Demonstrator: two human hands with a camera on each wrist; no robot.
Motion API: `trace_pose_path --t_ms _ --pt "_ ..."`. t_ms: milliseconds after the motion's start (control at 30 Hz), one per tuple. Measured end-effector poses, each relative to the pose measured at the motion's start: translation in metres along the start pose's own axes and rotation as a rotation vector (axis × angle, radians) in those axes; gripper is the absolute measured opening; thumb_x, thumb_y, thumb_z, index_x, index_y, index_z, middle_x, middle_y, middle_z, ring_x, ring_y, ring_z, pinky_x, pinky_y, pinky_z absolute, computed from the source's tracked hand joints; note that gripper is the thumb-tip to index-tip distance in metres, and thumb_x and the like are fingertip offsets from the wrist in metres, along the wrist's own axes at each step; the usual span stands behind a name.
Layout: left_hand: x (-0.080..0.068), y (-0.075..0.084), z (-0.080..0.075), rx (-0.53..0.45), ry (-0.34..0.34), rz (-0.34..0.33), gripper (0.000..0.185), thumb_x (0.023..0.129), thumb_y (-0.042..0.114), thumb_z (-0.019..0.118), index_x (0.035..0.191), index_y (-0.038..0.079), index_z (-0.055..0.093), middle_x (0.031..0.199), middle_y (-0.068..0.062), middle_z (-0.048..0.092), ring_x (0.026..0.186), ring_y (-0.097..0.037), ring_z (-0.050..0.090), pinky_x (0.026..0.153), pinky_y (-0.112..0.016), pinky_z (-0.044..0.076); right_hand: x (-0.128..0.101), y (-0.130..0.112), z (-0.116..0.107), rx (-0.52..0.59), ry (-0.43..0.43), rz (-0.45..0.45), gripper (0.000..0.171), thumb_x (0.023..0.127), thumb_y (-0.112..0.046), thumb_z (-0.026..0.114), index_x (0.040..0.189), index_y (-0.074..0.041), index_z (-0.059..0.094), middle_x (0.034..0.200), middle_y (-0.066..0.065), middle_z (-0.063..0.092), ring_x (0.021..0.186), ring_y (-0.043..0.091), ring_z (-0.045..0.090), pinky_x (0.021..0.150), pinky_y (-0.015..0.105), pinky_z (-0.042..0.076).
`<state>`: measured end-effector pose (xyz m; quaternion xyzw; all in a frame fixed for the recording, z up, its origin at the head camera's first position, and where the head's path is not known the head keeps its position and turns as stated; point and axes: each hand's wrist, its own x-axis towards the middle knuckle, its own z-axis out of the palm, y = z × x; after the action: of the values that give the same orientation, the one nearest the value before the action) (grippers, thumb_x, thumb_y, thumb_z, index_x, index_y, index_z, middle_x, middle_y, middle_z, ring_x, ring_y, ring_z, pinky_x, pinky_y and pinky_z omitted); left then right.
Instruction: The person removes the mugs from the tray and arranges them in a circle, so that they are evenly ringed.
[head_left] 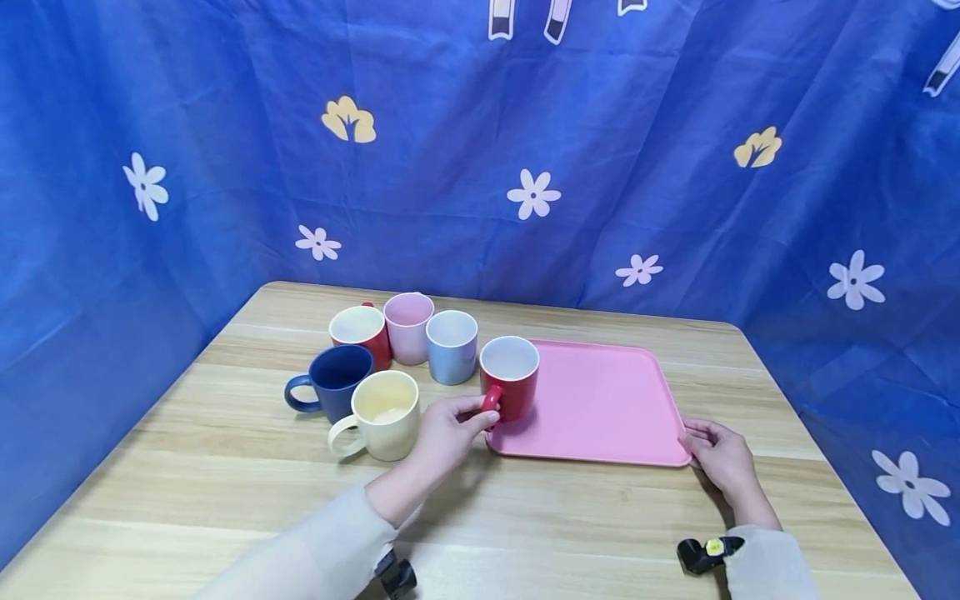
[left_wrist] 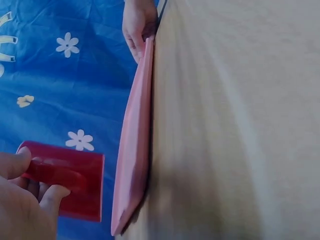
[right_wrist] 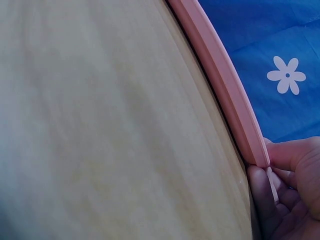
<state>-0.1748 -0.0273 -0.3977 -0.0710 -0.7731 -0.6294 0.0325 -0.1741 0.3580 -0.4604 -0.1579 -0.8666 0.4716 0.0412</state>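
My left hand (head_left: 448, 433) pinches the handle of a red mug (head_left: 519, 397) with a white inside. The mug is upright over the left end of a pink tray (head_left: 600, 404); in the left wrist view a gap shows between the mug (left_wrist: 82, 185) and the tray's edge (left_wrist: 131, 150). At the tray's near right corner, my right hand (head_left: 722, 458) grips the rim between thumb and fingers. The right wrist view shows the thumb on top of the tray's corner (right_wrist: 250, 135) and a finger beneath it.
Left of the tray stand a cream mug (head_left: 386, 417), a dark blue mug (head_left: 341, 379), another red mug (head_left: 363, 333), a pink mug (head_left: 409, 329) and a light blue mug (head_left: 452, 348). They share a wooden table (head_left: 585, 533) with blue flowered cloth (head_left: 450, 125) behind and beside it.
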Motion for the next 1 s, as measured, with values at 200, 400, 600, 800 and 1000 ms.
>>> trace_pose_path --t_ms 200,400,600,800,1000 --pt "-0.008 -0.008 -0.01 -0.049 0.069 0.022 0.02 0.082 -0.003 0.07 0.101 -0.009 0.07 0.09 -0.018 0.07 0.075 -0.014 0.062 0.067 -0.02 0.05 -0.001 -0.002 0.0 -0.002 -0.001 0.008 0.039 0.091 -0.015 0.062 0.122 0.009 0.056 0.109 0.022 0.064 0.073 -0.001 0.058 0.057 0.018 0.05" --pt "-0.016 -0.011 -0.015 -0.045 0.129 0.003 0.018 0.082 -0.004 0.07 0.098 -0.01 0.07 0.089 -0.018 0.07 0.07 -0.011 0.059 0.06 -0.018 0.048 -0.001 -0.003 0.0 0.0 0.001 0.007 0.039 0.091 -0.014 0.062 0.122 0.009 0.056 0.109 0.022 0.064 0.072 -0.002 0.057 0.056 0.018 0.05" --pt "-0.024 -0.015 -0.015 -0.047 0.173 -0.033 0.017 0.081 -0.003 0.071 0.097 -0.009 0.071 0.082 -0.016 0.069 0.066 -0.009 0.057 0.058 -0.018 0.047 -0.001 -0.002 0.0 0.008 0.006 -0.002 0.039 0.091 -0.014 0.061 0.122 0.009 0.056 0.107 0.021 0.065 0.072 -0.003 0.057 0.058 0.018 0.051" --pt "-0.029 -0.02 -0.014 -0.05 0.229 -0.039 0.021 0.079 -0.003 0.073 0.099 -0.009 0.071 0.087 -0.018 0.069 0.063 -0.007 0.054 0.056 -0.018 0.046 -0.001 -0.001 0.0 0.012 0.006 -0.002 0.039 0.091 -0.014 0.062 0.122 0.01 0.056 0.107 0.021 0.065 0.072 -0.004 0.057 0.059 0.019 0.052" --pt "-0.032 -0.025 -0.012 -0.061 0.284 -0.051 0.022 0.078 -0.003 0.074 0.099 -0.007 0.071 0.098 -0.02 0.069 0.067 -0.005 0.055 0.059 -0.017 0.047 -0.002 -0.003 -0.001 0.009 -0.002 -0.003 0.04 0.091 -0.014 0.063 0.122 0.01 0.055 0.107 0.022 0.064 0.071 -0.004 0.057 0.058 0.02 0.052"
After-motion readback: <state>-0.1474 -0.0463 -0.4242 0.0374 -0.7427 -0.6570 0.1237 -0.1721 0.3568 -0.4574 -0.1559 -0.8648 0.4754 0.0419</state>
